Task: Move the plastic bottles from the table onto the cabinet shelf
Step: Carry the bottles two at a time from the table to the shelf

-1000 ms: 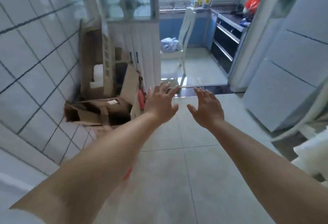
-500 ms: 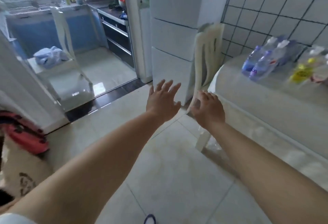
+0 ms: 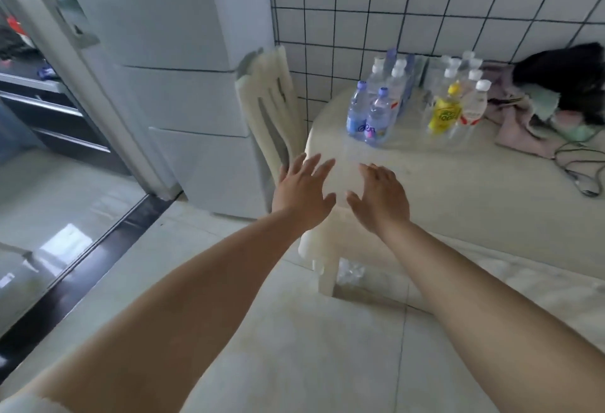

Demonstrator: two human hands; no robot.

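Observation:
Several plastic bottles stand in a cluster at the far side of a cream plastic table (image 3: 442, 183), against the tiled wall. Two blue-tinted bottles (image 3: 368, 116) with purple caps are at the front left, a yellow-labelled bottle (image 3: 446, 111) sits right of them, and clear white-capped bottles (image 3: 393, 80) fill the back. My left hand (image 3: 302, 193) and my right hand (image 3: 379, 198) are both stretched forward with spread fingers, holding nothing, over the table's near left corner and well short of the bottles. No cabinet shelf is in view.
A cream plastic chair (image 3: 271, 111) stands folded against a white fridge (image 3: 183, 85) left of the table. Crumpled clothes (image 3: 537, 108) and a dark cable (image 3: 579, 167) lie on the table's right side. A doorway with a dark threshold (image 3: 82, 268) opens at left.
The view has swung right from cardboard boxes and the doorway to the table. The bottles have come closer and nearer the centre. Both hands stay empty and outstretched.

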